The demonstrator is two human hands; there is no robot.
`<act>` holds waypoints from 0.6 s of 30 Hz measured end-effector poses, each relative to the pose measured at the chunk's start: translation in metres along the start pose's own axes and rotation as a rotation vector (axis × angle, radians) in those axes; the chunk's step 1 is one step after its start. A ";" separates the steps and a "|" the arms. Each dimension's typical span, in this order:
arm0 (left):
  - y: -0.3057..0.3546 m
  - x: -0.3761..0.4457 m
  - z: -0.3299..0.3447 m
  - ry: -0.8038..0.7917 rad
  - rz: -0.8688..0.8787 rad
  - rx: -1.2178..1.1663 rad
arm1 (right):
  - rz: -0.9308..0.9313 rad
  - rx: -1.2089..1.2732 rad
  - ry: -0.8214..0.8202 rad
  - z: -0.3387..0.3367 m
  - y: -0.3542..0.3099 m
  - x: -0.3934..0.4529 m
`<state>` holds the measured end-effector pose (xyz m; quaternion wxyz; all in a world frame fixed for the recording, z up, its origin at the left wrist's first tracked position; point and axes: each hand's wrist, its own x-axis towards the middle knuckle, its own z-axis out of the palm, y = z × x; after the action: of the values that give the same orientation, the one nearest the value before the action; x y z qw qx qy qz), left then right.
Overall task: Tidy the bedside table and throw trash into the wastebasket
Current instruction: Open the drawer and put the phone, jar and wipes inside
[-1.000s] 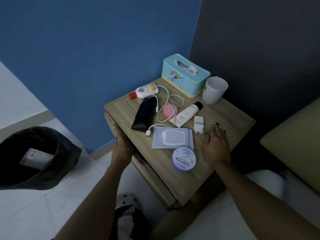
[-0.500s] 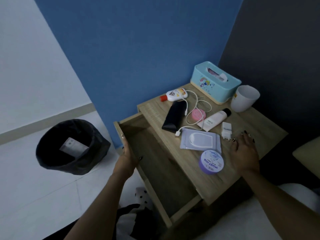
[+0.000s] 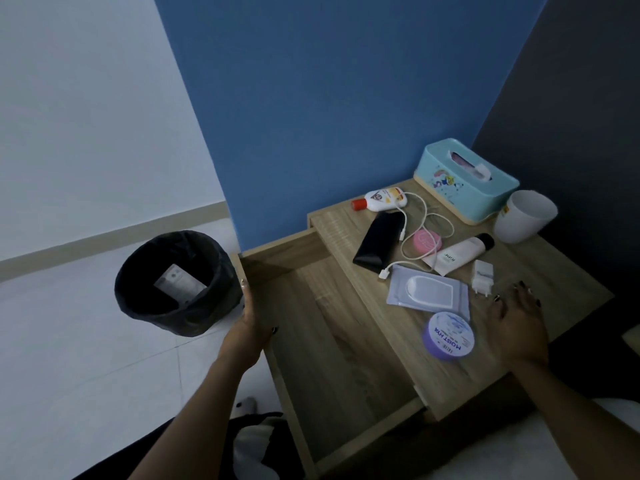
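Observation:
The wooden bedside table (image 3: 571,282) has its drawer (image 3: 332,341) pulled wide open and empty. My left hand (image 3: 251,327) grips the drawer's front edge. My right hand (image 3: 517,323) rests flat on the tabletop, fingers spread, holding nothing. On top lie a purple jar (image 3: 448,336), a grey wipes pack (image 3: 428,292), a white charger plug (image 3: 482,274) with a white cable (image 3: 424,216), a black pouch (image 3: 379,242), a pink round case (image 3: 427,240), a white tube (image 3: 460,253) and a sunscreen bottle (image 3: 382,199). The black wastebasket (image 3: 176,282) stands on the floor to the left with a paper inside.
A teal tissue box (image 3: 465,181) and a white cup (image 3: 524,216) stand at the back of the table against the blue wall (image 3: 346,98). Pale tiled floor (image 3: 86,358) lies around the basket. White bedding (image 3: 588,445) is at the lower right.
My left hand has pulled the drawer from shut to fully open toward the left. My right hand has stayed flat on the tabletop. The view has swung left.

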<state>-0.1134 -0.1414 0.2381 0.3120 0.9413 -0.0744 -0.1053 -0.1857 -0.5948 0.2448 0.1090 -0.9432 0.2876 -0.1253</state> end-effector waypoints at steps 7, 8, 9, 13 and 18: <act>-0.012 0.004 0.003 0.033 0.051 -0.024 | -0.025 -0.025 0.015 0.000 0.000 0.000; -0.011 0.007 0.003 0.045 0.056 -0.025 | -0.028 -0.031 0.012 0.000 0.001 0.001; -0.011 0.011 0.002 0.055 0.039 -0.046 | -0.026 -0.033 0.009 0.001 0.001 0.002; -0.010 0.030 0.000 0.093 -0.136 -0.173 | -0.028 -0.017 0.033 0.003 0.001 0.003; -0.004 0.056 0.004 0.231 -0.291 -0.232 | -0.018 -0.040 0.036 0.007 0.004 0.005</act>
<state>-0.0597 -0.1523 0.2241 0.4061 0.9057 0.1114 -0.0487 -0.1813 -0.6002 0.2376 0.0838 -0.9453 0.2835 -0.1376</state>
